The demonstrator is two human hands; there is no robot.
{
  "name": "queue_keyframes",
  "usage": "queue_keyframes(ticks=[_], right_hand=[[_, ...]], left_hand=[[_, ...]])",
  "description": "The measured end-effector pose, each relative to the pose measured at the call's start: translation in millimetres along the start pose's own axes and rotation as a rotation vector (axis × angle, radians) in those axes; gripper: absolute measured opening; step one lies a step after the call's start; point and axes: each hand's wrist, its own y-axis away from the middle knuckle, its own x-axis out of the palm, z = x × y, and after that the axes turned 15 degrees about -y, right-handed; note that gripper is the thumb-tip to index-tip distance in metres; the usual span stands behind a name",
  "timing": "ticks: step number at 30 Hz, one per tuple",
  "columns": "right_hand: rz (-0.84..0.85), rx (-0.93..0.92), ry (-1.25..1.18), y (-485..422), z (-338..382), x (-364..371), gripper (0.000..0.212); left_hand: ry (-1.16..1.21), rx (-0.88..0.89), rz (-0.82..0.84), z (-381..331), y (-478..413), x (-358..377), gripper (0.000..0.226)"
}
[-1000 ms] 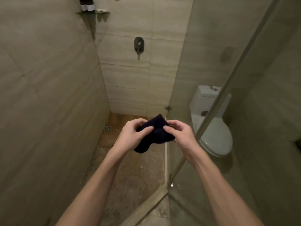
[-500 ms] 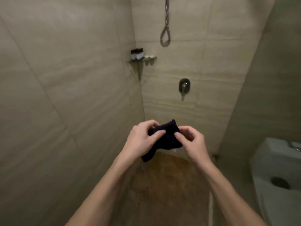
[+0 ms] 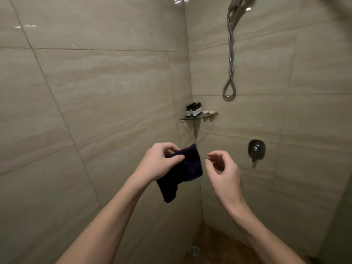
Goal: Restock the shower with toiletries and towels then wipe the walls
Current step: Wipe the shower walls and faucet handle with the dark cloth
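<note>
there was one dark cloth (image 3: pixel 190 166), one glass corner shelf (image 3: pixel 208 116), one shower hose (image 3: pixel 231 60), one mixer valve (image 3: pixel 256 149) and one floor drain (image 3: pixel 194 250)

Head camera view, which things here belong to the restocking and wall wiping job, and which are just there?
Job in hand:
dark cloth, gripped by the left hand
right hand, holding nothing, apart from the cloth
small bottles on the glass corner shelf
tiled wall

Just there:
shower hose
mixer valve
floor drain
</note>
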Motion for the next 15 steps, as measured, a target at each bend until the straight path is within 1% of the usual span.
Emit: queue_keyframes(ticks=[1, 3, 5, 7, 8, 10, 11, 13, 15], right_hand=[[0.046, 0.008, -0.017, -6.7, -2.5, 8.9, 0.014], [0.181, 0.091, -0.057, -22.3, -13.7, 30.5, 0.02], [0.251, 0.219, -0.167, -44.3, -34.6, 56.5, 0.034], [0.238, 0.345, -0.324, -71.4, -58.4, 84.6, 0.048], [0.214, 0.411, -0.442, -87.1, -68.7, 98.6, 0.05], [0.182, 0.532, -0.692, -117.2, -84.3, 122.3, 0.048], [0.166, 0.58, -0.786, -129.1, -90.2, 130.8, 0.043], [0.142, 0.655, -0.945, -154.2, -100.0, 143.5, 0.037], [0.104, 0.68, -1.043, -181.7, -111.7, 153.6, 0.041]], left_hand=[[-0.041, -0.009, -0.008, 3.1, -13.4, -2.1, 0.008], [-0.141, 0.005, -0.005, 7.5, -42.1, -4.8, 0.006], [-0.208, 0.023, 0.004, 14.2, -73.1, -4.9, 0.005], [-0.225, 0.036, 0.006, 24.0, -106.9, -1.0, 0.006], [-0.225, 0.04, -0.006, 30.1, -124.7, 2.3, 0.006], [-0.212, 0.048, -0.045, 42.4, -160.0, 10.0, 0.006], [-0.21, 0.055, -0.059, 47.6, -176.9, 14.2, 0.008], [-0.217, 0.066, -0.081, 56.7, -211.9, 23.5, 0.011], [-0.222, 0.069, -0.066, 63.0, -246.5, 31.8, 0.014]])
